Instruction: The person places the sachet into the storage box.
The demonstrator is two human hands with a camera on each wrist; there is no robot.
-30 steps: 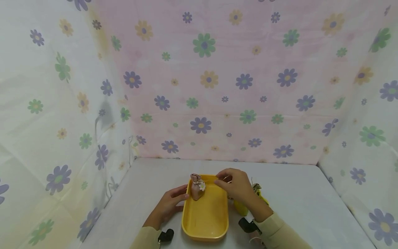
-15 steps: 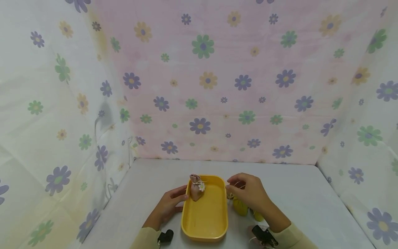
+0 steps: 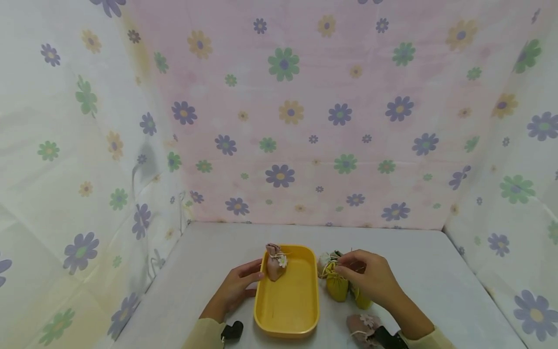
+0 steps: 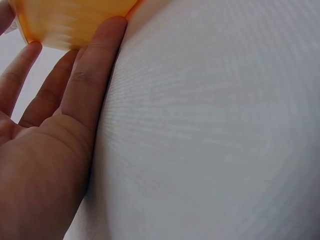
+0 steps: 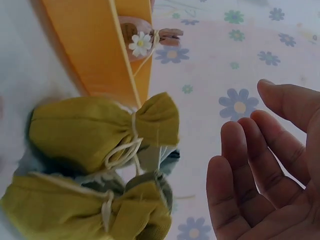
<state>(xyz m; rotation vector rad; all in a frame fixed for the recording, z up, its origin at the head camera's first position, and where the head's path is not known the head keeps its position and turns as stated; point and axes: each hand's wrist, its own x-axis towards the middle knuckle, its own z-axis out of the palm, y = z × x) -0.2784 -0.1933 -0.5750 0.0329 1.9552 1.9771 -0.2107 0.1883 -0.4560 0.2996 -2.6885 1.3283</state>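
Note:
My left hand (image 3: 235,286) rests against the left side of a yellow tray (image 3: 287,308). In the left wrist view its straight fingertips touch the tray wall. Inside the tray, at the far left corner, lies a small pink drawstring pouch (image 3: 274,271) with a white flower. To the right of the tray, my right hand (image 3: 372,278) hovers over several tied pouches. Nothing shows between its thumb and loosely bent fingers in the right wrist view. Nearest it are two mustard-yellow pouches (image 5: 75,125) with cream cords; the hand partly covers one in the head view.
A pale pouch (image 3: 323,264) stands behind the yellow ones, beside the tray. Closer to the front, another pink pouch (image 3: 359,327) lies partly behind the right wrist's black camera (image 3: 388,337). Flower-print cloth (image 3: 305,121) walls the white table (image 3: 218,237).
My right hand has moved right, from above the tray's far right corner to over the pouches, uncovering some of them. My left hand, the tray and the pouch inside stay put.

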